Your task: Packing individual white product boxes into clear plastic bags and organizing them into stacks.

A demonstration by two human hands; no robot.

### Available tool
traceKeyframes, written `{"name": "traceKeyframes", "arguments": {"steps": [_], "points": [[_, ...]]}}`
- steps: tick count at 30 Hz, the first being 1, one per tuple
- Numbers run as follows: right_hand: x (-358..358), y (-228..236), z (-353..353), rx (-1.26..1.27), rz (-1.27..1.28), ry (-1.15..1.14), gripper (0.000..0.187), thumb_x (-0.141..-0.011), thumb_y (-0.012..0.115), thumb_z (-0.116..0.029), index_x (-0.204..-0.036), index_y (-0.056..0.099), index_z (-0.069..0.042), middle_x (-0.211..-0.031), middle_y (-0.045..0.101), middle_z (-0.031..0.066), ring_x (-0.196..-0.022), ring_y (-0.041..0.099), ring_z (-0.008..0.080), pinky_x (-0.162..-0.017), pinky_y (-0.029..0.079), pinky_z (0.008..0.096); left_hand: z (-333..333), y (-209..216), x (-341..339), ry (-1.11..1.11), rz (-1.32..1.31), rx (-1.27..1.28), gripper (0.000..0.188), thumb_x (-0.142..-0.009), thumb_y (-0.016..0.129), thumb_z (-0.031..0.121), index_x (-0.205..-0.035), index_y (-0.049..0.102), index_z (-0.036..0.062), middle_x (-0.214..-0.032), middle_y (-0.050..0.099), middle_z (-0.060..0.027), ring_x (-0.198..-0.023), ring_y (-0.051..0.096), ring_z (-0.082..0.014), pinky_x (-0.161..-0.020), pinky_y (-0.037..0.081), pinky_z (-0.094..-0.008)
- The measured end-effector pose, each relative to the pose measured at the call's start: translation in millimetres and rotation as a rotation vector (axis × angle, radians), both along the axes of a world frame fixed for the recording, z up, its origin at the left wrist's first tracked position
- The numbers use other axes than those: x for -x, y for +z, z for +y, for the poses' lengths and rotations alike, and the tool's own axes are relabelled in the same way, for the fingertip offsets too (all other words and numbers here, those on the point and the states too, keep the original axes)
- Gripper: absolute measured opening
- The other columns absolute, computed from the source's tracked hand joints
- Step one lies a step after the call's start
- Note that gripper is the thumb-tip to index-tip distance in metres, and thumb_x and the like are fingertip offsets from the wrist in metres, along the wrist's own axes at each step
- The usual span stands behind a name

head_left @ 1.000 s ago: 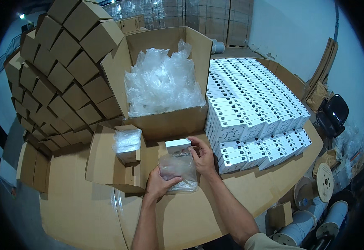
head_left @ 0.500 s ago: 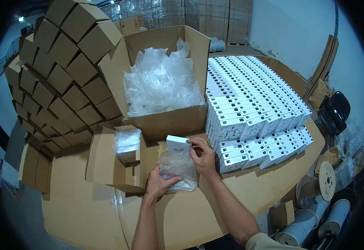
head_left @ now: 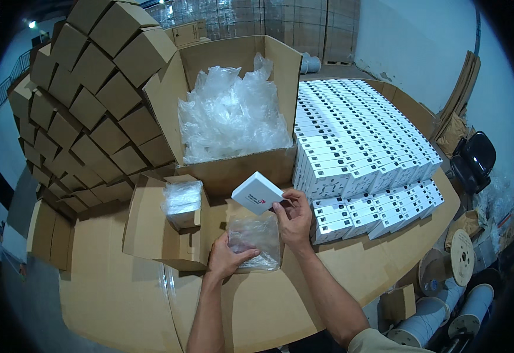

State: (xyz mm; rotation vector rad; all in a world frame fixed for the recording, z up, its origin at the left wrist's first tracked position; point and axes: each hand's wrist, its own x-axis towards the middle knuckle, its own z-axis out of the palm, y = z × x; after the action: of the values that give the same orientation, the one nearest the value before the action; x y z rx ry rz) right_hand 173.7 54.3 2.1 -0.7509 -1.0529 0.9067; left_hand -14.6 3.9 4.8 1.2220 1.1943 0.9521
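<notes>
My right hand (head_left: 295, 219) pinches a small flat white box (head_left: 257, 192) by its right corner. The box is tilted, and its printed face with a small red mark is towards me. Just below it, my left hand (head_left: 228, 257) grips a clear plastic bag (head_left: 263, 238) at its left side, thumb lying across the film. The box is above the bag and outside it. To the left of my left hand stands an open cardboard carton (head_left: 151, 235), with white boxes in clear wrap (head_left: 183, 199) inside it.
A large open carton (head_left: 210, 175) full of loose plastic bags (head_left: 233, 112) stands behind my hands. Many stacked white boxes (head_left: 357, 141) fill the right of the cardboard-covered table (head_left: 115, 294). Brown cartons (head_left: 86, 106) pile up at left. Cable spools (head_left: 463, 257) sit lower right.
My right hand has raised the white box away from the bag's mouth and turned it so it tilts. My left hand stays on the bag in nearly the same place.
</notes>
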Motion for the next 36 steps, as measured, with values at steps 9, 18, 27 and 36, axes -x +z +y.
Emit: {"name": "traceKeyframes", "arguments": {"steps": [9,18,27,36], "points": [[-5,-6,2,0.032,0.084,-0.007,0.029,-0.092,0.065,0.004,-0.115,0.049,-0.003,-0.107,0.059,0.0062,-0.099,0.062,0.0136,-0.087,0.055,0.0272,-1,4,-2,0.049,-0.016,-0.027,0.055,-0.07,0.089,0.005,-0.117,0.062,0.0009,-0.102,0.072,-0.0074,-0.092,0.068,-0.0154,-0.086,0.055,-0.0316],[-8,-14,6,0.123,0.082,0.002,0.023,-0.092,0.064,0.004,-0.111,0.053,-0.004,-0.097,0.062,0.0031,-0.091,0.06,0.0097,-0.08,0.05,0.0248,4,-5,1,0.078,0.026,-0.103,0.052,-0.071,0.089,0.006,-0.115,0.062,0.0009,-0.1,0.071,-0.0064,-0.093,0.067,-0.0148,-0.086,0.054,-0.032],[-9,-20,8,0.15,0.262,0.036,0.026,-0.088,0.063,0.007,-0.11,0.053,-0.004,-0.095,0.06,0.0023,-0.086,0.06,0.0116,-0.077,0.049,0.0263,4,-4,0,0.077,0.062,-0.167,0.054,-0.069,0.091,0.013,-0.113,0.062,0.0007,-0.104,0.07,-0.0081,-0.094,0.067,-0.0164,-0.086,0.054,-0.0328],[-14,-23,6,0.22,0.194,0.111,0.026,-0.088,0.062,0.007,-0.109,0.053,-0.006,-0.093,0.058,0.003,-0.087,0.057,0.0103,-0.075,0.048,0.0256,6,-7,0,0.102,0.077,-0.157,0.056,-0.068,0.092,0.016,-0.112,0.062,0.0008,-0.104,0.07,-0.0093,-0.096,0.065,-0.0172,-0.088,0.052,-0.0335]]}}
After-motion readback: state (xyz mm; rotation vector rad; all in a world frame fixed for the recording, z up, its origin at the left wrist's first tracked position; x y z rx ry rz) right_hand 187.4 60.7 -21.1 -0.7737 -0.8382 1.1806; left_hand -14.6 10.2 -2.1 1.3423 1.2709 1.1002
